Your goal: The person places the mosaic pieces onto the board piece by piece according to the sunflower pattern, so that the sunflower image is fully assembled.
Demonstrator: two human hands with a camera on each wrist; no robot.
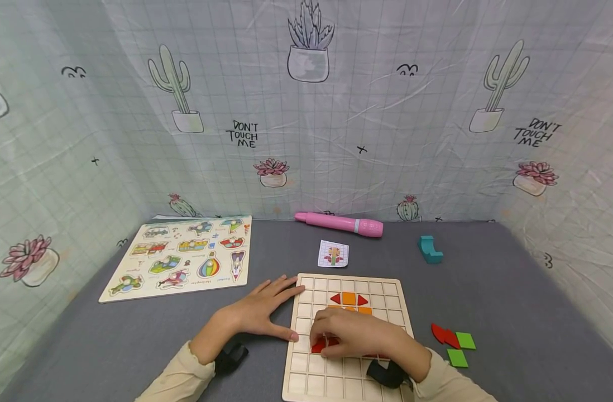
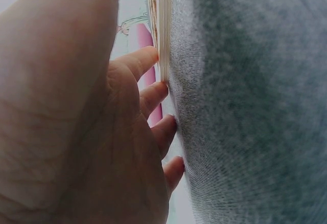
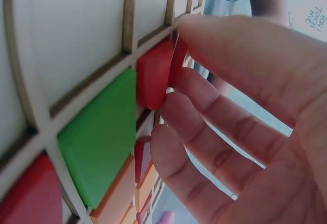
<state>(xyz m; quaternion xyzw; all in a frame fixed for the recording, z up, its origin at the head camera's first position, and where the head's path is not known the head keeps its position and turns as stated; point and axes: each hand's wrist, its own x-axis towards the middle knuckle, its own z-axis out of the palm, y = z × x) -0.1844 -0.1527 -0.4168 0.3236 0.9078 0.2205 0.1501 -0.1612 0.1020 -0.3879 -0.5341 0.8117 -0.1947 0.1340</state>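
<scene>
The right hand (image 3: 245, 111) pinches a red piece (image 3: 156, 73) against the grid board (image 3: 76, 40). A green piece (image 3: 97, 147) lies just below its fingertips.

Grid board (image 1: 394, 290) pale wood, matt; table cover (image 1: 487, 290) grey cloth.

1. Around me hangs a pale green sheet (image 1: 367, 111), printed with a thin grid and creased all over; it closes the back and both sides.
2. On the sheet I see drawn cacti (image 1: 175, 84) in pots, a spiky plant in a pot (image 1: 309, 47), pink succulents (image 1: 271, 170), small crosses and the words "DON'T TOUCH ME" (image 1: 243, 134), printed twice.
3. In front of me lies a grey felt-like table top (image 1: 512, 290), running back to the foot of the sheet.
4. The light is soft and even, with only faint shadows on the grey.
</scene>
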